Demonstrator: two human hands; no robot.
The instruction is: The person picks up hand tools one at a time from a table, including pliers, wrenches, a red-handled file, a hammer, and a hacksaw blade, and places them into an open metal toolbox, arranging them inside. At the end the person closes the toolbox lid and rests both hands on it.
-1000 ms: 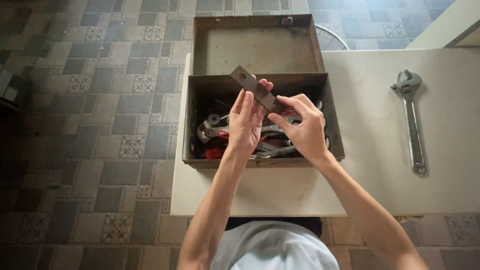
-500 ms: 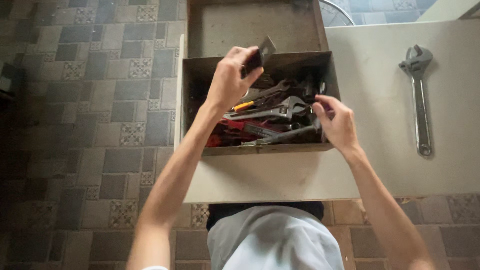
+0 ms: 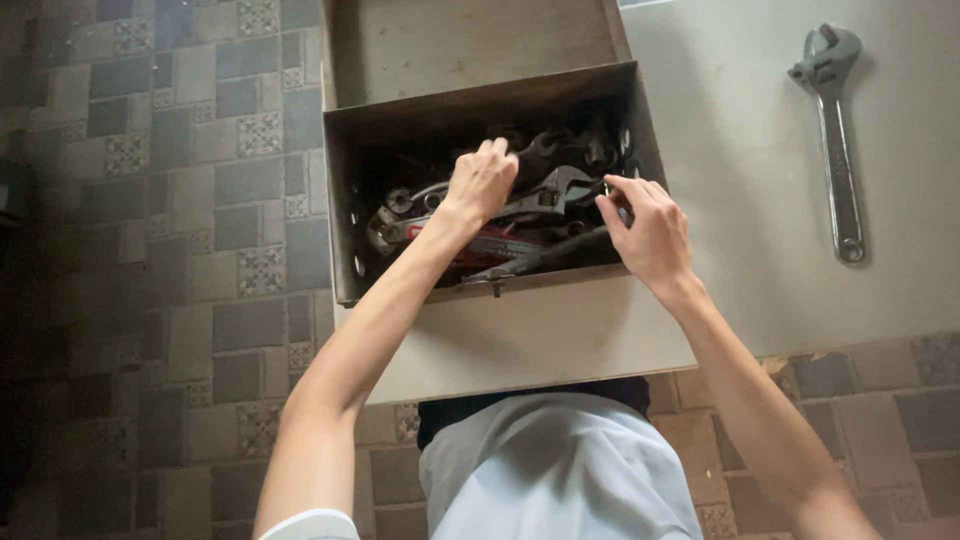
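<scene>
Now both hands' grips reach loosely open into the toolbox (image 3: 345, 200); left hand (image 3: 482, 183) and right hand (image 3: 645, 228) touch wrenches (image 3: 545, 190).

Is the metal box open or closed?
Open. The toolbox lid is flipped back, and tools show inside.

Toolbox (image 3: 343, 200) on table (image 3: 740, 200); wrench (image 3: 835, 130) lies to its right.
</scene>
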